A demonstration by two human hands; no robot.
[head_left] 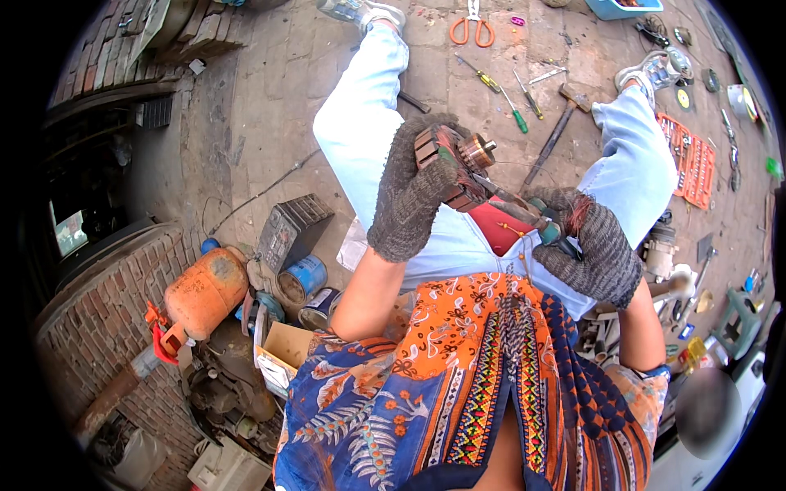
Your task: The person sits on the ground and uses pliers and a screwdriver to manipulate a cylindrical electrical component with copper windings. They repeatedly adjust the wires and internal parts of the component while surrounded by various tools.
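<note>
My left hand (403, 200), in a dark grey knitted glove, is closed around a motor rotor (476, 153) with dark laminated blocks, a copper-coloured commutator and a short shaft. My right hand (603, 254), gloved the same way, grips a pair of pliers (525, 211) with green handles. The jaws of the pliers reach the rotor's lower right side; whether they pinch anything there I cannot tell. Thin reddish wires (579, 211) show by the right glove. Both hands are held above my lap, over a red patch of cloth (494, 232).
Between my feet lie a hammer (559, 131), several screwdrivers (515, 111) and orange-handled scissors (472, 29). An orange socket set case (698, 172) is at right. On the left stand an orange gas cylinder (206, 291), a black battery (293, 231), a blue can (303, 277) and a cardboard box (286, 344).
</note>
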